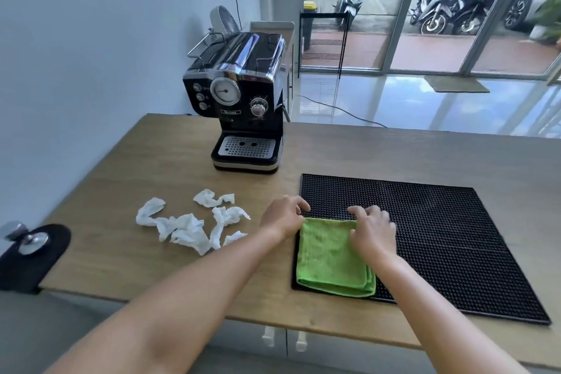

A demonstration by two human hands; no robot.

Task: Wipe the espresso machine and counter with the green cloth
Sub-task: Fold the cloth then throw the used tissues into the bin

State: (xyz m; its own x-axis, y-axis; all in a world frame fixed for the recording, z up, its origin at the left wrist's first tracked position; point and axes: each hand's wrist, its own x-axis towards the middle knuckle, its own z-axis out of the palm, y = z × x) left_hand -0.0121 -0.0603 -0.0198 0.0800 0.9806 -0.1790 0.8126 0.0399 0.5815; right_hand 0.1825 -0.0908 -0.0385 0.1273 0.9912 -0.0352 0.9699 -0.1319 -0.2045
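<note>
A folded green cloth (pixel 331 261) lies on the near left corner of a black rubber bar mat (pixel 440 237) on the wooden counter (pixel 151 167). My left hand (pixel 283 214) pinches the cloth's far left corner. My right hand (pixel 372 229) rests on the cloth's far right part, fingers curled over its far edge. The black and chrome espresso machine (pixel 243 97) stands farther back on the counter, left of the mat, with its drip tray facing me.
Several crumpled white paper tissues (pixel 191 222) lie on the counter left of my hands. A metal tamper (pixel 28 240) sits on a black pad at the counter's left edge. A white fan (pixel 223 20) stands behind the machine. Glass doors are beyond.
</note>
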